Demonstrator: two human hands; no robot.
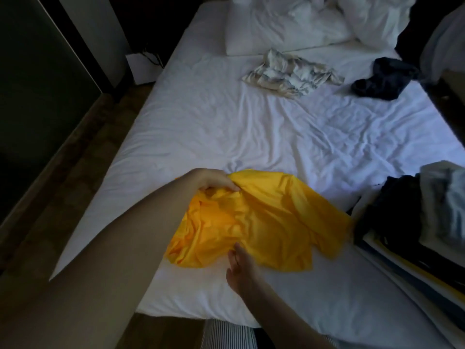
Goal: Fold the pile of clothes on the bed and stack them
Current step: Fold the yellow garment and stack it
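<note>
At the bottom centre of the frame, striped cloth (pixel 226 333) shows just below the edge of the bed (pixel 226 127). Just above it the right hand (pixel 241 268) comes in from the lower right, fingers loosely spread and fairly straight. Its fingertips touch the lower edge of the yellow shirt (pixel 266 222) and clasp nothing.

The shirt lies crumpled on the white sheet, in the lower middle of the frame. Its left part is bunched and its right part spreads flatter toward the right.

The left hand (pixel 214 182) reaches in on a long arm from the lower left. Its fingers are curled round the shirt's upper left edge, gripping a fold of it.

At the right edge, just beside the shirt, is a stack (pixel 392 263) of flat folded pieces. A dark garment (pixel 397 202) and a pale garment (pixel 442 197) lie loosely on top of it.

Farther up the sheet, in the upper middle, lies a rumpled patterned garment (pixel 289 71). To its right, apart from it, is a navy garment (pixel 382 79). White pillows (pixel 289 26) fill the top of the frame.
</note>
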